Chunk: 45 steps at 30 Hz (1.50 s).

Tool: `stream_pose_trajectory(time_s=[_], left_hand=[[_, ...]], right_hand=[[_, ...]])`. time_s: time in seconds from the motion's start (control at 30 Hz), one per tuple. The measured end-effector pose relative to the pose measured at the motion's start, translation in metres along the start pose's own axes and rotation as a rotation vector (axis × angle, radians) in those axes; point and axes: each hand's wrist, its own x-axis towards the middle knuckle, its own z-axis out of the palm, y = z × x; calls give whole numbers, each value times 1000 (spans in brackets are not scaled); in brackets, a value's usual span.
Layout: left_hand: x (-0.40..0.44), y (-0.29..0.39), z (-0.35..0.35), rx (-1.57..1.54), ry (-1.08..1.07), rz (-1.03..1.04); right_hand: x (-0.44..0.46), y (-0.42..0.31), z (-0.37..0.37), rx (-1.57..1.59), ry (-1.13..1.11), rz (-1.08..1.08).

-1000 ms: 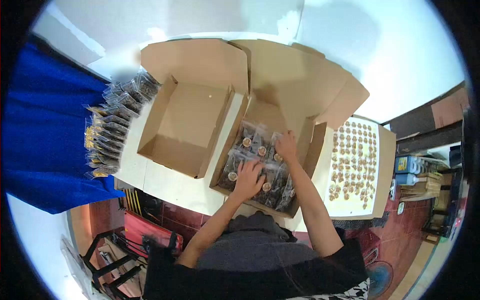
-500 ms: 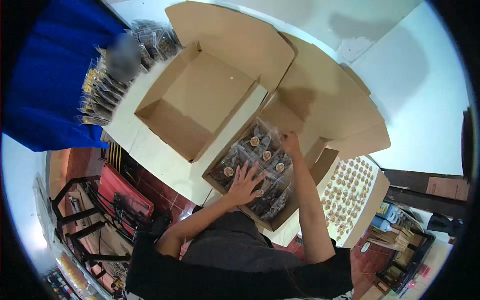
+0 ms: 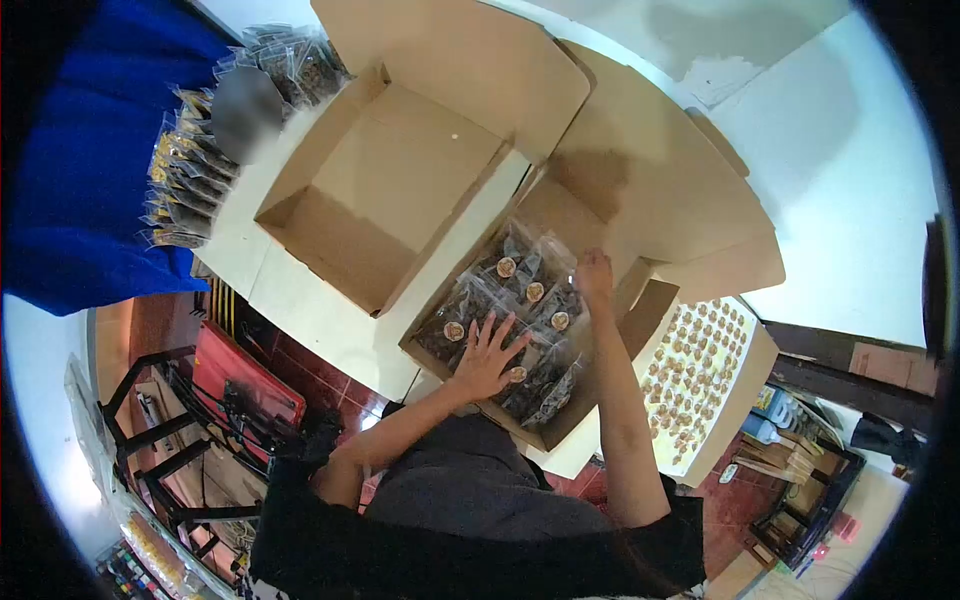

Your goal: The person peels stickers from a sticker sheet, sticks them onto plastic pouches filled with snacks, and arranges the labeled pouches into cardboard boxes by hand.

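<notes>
My left hand (image 3: 487, 362) lies with spread fingers on clear plastic bags (image 3: 480, 295) of dark contents, packed in a cardboard box (image 3: 560, 432). Several of these bags carry a round brown-and-white sticker (image 3: 536, 292). My right hand (image 3: 594, 277) is at the box's right side, beside the clear edge of a bag, with its fingers curled together. What those fingers hold, if anything, is hidden.
Left of the packed box stands a second open cardboard box (image 3: 350, 268) with its lid raised. More filled bags (image 3: 190, 185) line the table's left edge by a blue cloth (image 3: 70, 180). A sheet of round stickers (image 3: 700, 370) lies at right.
My right hand has shifted slightly up and right, away from the middle bags. My left hand stays spread on the bags. The whole view has moved a little.
</notes>
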Motion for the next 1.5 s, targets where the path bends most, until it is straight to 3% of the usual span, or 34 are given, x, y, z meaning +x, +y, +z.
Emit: stream_pose_trajectory(time_s=[0.03,0.07,0.13,0.27,0.37,0.43,0.5,0.53,0.57,0.7,0.77,0.8,0.87,0.97,1.0,1.1,1.33,1.5], left_hand=[[0,-1,2,-10,-1,10],[1,-2,5,-20,13,7],[1,-4,10,-27,51,7],[-3,-9,15,1,117,46],[-4,-11,15,-100,142,64],[-9,-14,2,-88,162,51],[-19,-16,-13,-72,173,60],[-27,-20,-19,-84,302,-27],[-35,-24,-26,-97,429,-112],[-65,-40,-27,-166,609,-327],[-77,-49,-10,-118,600,-349],[-81,-56,0,-205,508,-403],[-93,-56,0,-196,411,-405],[-94,-63,-2,-246,352,-333],[-94,-67,1,-205,398,-262],[-96,-66,-7,-244,337,-216],[-95,-80,-15,-189,181,-106],[-92,-85,-11,-169,176,-76]], right_hand=[[-8,1,-9,50,-58,232],[-15,7,-14,34,-53,238],[-24,22,-17,65,-259,126],[-33,19,-19,23,-171,-9],[-49,-5,-35,214,-150,-71],[-69,-25,-55,438,-77,-154],[-100,-27,-78,320,-2,-197],[-119,-27,-90,205,66,-228],[-141,-29,-100,123,165,-186],[-234,-9,-88,-99,515,105],[-274,-6,-73,-170,415,425],[-287,4,-62,-144,430,447],[-300,29,-35,255,147,133],[-301,2,-38,339,210,293],[-298,9,-35,337,305,179],[-284,14,-42,360,279,216],[-271,14,-39,416,445,265],[-270,8,-40,245,351,406]])
